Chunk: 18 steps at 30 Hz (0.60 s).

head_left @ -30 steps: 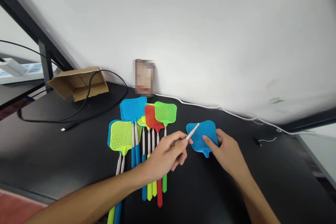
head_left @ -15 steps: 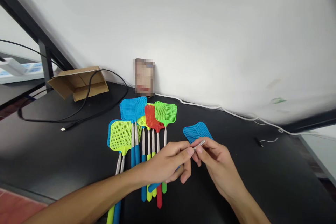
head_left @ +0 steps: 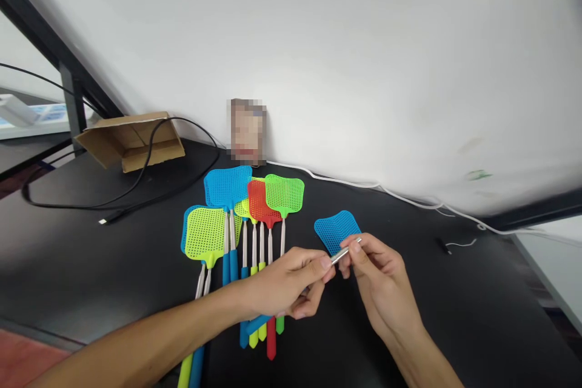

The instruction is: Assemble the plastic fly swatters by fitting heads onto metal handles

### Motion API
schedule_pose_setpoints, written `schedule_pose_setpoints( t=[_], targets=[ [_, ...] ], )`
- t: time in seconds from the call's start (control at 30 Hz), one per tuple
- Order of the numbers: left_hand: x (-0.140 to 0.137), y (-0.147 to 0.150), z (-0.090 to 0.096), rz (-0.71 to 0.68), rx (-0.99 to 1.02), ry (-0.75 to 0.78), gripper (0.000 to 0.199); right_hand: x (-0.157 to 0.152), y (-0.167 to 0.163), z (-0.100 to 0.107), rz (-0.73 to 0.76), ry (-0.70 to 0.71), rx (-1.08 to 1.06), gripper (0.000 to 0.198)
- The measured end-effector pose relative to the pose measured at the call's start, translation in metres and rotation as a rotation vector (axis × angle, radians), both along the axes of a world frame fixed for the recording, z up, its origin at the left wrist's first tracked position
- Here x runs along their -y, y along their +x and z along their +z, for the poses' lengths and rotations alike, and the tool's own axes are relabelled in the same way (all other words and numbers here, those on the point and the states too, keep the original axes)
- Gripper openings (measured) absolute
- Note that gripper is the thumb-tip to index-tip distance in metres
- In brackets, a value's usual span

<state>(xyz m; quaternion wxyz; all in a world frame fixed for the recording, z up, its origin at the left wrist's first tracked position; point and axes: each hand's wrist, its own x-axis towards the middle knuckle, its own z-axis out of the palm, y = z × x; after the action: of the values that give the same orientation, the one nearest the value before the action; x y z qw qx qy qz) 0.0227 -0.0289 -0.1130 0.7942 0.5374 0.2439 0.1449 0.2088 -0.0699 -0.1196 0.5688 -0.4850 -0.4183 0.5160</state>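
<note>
My left hand (head_left: pixel 293 282) is closed around a fly swatter handle; its blue grip end (head_left: pixel 259 323) sticks out below the palm, and its bare metal rod (head_left: pixel 342 254) points up to the right. My right hand (head_left: pixel 379 276) pinches that rod near its tip between thumb and fingers. Just behind the fingers lies a loose blue swatter head (head_left: pixel 336 230), partly covered by them. Left of my hands, several fly swatters lie side by side, with a green head (head_left: pixel 285 193), a red head (head_left: pixel 261 201), a blue head (head_left: pixel 227 187) and a yellow-green head (head_left: pixel 205 233).
An opened cardboard box (head_left: pixel 154 154) sits at the back left of the black table (head_left: pixel 454 315). A black cable (head_left: pixel 104 203) loops in front of it. A blurred-out item (head_left: pixel 247 132) leans on the white wall. A white cable (head_left: pixel 341 180) runs along the wall's foot.
My right hand has slid outward along the rod, so more metal shows between my two hands. The view has shifted slightly.
</note>
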Motion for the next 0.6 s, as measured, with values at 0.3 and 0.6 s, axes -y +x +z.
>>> schedule_pose_setpoints(
  t=[0.3, 0.6],
  targets=[
    [0.000, -0.001, 0.001, -0.028, 0.028, -0.018, 0.038, -0.003, 0.011, 0.011, -0.143, -0.037, -0.086, 0.018],
    [-0.001, -0.004, -0.003, -0.072, 0.069, -0.044, 0.038, -0.005, 0.025, 0.013, -0.250, -0.003, -0.105, 0.016]
  ],
)
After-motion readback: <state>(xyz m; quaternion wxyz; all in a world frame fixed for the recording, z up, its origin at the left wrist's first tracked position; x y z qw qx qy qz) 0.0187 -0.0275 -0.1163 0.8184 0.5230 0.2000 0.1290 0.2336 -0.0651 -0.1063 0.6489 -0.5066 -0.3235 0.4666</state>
